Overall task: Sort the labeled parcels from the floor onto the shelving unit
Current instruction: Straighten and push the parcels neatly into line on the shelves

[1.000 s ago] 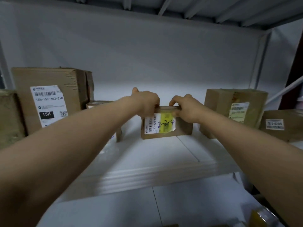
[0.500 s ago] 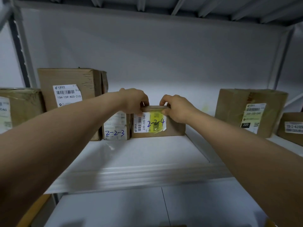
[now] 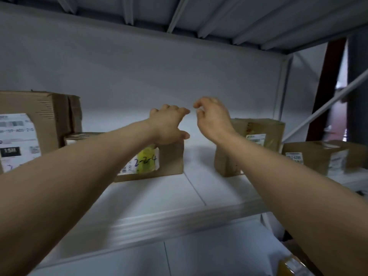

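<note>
A small cardboard parcel (image 3: 169,160) with a white label and yellow sticker marked "2-2-4" stands on the white shelf (image 3: 159,198). My left hand (image 3: 168,124) hovers just over its top, fingers loosely spread and holding nothing; whether the palm still touches the box is unclear. My right hand (image 3: 212,116) is lifted free to the right of the parcel, fingers relaxed and slightly curled, empty. My left forearm hides the parcel's left part.
A large labelled box (image 3: 37,126) stands at the left with a smaller parcel (image 3: 81,136) beside it. Two more cardboard boxes, one (image 3: 260,140) nearer and one (image 3: 318,156) at far right, sit on the shelf. The shelf above (image 3: 199,14) is close overhead. A diagonal brace (image 3: 322,108) crosses at right.
Both hands have let go of the "2-2-4" parcel and lifted off it; the right hand moved up and right. The parcel stays on the shelf. The camera view has shifted.
</note>
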`<state>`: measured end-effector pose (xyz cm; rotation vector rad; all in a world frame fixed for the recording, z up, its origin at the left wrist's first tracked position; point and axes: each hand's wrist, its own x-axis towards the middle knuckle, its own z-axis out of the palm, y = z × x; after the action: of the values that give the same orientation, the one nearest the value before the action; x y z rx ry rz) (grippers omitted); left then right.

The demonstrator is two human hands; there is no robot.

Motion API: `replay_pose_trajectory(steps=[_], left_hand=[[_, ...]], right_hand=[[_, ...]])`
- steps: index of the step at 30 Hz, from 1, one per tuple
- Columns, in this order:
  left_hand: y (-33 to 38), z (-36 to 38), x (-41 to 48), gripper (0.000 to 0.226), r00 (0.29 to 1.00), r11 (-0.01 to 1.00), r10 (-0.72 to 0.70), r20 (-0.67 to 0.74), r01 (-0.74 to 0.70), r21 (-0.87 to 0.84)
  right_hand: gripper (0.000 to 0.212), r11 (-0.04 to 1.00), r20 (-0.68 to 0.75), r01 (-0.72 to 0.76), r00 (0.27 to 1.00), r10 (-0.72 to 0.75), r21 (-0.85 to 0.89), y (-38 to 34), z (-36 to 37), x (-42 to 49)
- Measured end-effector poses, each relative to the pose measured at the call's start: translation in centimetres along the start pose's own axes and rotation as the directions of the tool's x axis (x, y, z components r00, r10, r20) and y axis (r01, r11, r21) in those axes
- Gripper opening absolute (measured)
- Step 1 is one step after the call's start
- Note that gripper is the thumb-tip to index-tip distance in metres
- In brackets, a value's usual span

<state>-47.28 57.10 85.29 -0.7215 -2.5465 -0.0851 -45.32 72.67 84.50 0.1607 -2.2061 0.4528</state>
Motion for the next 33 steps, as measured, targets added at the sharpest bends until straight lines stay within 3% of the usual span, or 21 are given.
replay_pose_trajectory(steps=[3, 7, 12, 25, 33], left_hand=[[4.7, 1.1, 2.4, 0.074, 0.999, 0.996, 0.052, -0.014, -0.053, -0.075], [9.5, 2.6, 5.7, 0.077, 0.997, 0.991, 0.072, -0.021, -0.074, -0.111], [11.9, 4.2, 8.4, 0.094, 0.999, 0.980, 0.027, 0.026, -0.021, -0.200], [3.5, 3.6, 6.3, 0.089, 0.990, 0.968, -0.112, 0.089, 0.129, -0.215], [1.5, 3.0, 5.4, 0.103, 0.979, 0.936, -0.150, 0.139, 0.186, -0.298]], right_hand=[[0.034, 0.993, -0.063, -0.090, 0.994, 0.086, -0.073, 4.0, -2.4, 0.4], [0.048, 0.950, -0.046, -0.243, 0.970, 0.239, -0.196, 9.4, -4.7, 0.2], [0.050, 0.901, 0.170, -0.300, 0.916, 0.364, -0.314, 13.8, -5.7, -0.3], [0.053, 0.974, 0.296, -0.110, 0.940, 0.166, -0.197, 8.8, -1.0, 0.4], [0.058, 0.974, 0.359, -0.103, 0.917, 0.172, -0.202, 6.9, -0.4, 1.2]])
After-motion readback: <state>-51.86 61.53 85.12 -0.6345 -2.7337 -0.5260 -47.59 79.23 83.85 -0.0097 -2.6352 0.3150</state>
